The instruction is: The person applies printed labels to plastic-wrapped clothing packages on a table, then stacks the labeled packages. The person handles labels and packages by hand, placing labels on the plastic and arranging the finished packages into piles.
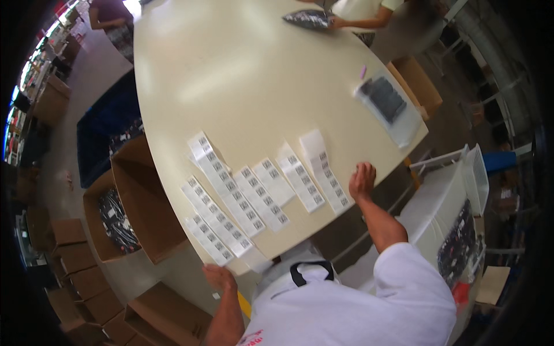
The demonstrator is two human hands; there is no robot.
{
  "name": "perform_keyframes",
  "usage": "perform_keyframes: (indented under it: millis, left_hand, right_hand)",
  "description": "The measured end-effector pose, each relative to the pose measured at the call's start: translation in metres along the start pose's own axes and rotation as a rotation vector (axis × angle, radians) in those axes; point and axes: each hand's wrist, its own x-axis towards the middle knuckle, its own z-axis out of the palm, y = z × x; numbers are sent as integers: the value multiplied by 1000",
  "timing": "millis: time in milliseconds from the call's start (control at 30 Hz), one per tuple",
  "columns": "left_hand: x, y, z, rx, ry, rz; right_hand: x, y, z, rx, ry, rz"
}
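Observation:
My right hand (362, 180) rests on the near right part of the pale table (231, 75), its fingers curled in and nothing visible in them. Closest to it is a white strip of square-coded labels (324, 172). At the table's near left edge is my left hand (219, 278), fingers stretched toward the edge and holding nothing that I can see. Beside it lies a shorter label strip (209, 241). Several more strips fan out between my hands, among them a long one (226, 184) and a wider one (300, 177).
On the right lies a clear bag with a dark item (384, 101), near a small pink object (363, 72). Across the table a person's hand (334, 22) holds a dark package (307, 19). Open cardboard boxes (141, 196) stand at the left, a white bin (447, 202) at the right.

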Motion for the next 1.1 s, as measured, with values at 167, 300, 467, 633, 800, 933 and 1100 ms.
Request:
perform_keyframes:
  millis: [167,300,467,633,800,933,1100]
  left_hand:
    - [14,57,-13,-28,-90,-251]
    - [12,78,-26,16,-11,-265]
    - [11,54,-9,-67,4,-168]
    - [14,23,7,71,-148,-430]
    - [6,43,20,24,27,-407]
    - [16,36,7,183,-176,-419]
    - [2,45,-7,35,-54,-251]
  right_hand:
    - [-12,18,6,-8,20,16]
    - [-4,-3,-9,34,60,-14]
    - [-5,-4,-13,40,47,9]
    - [1,-16,-19,74,80,-11]
    - [-2,-3,-17,50,77,-34]
    - [-2,-9,-23,71,83,-49]
    - [0,-13,-20,55,106,-33]
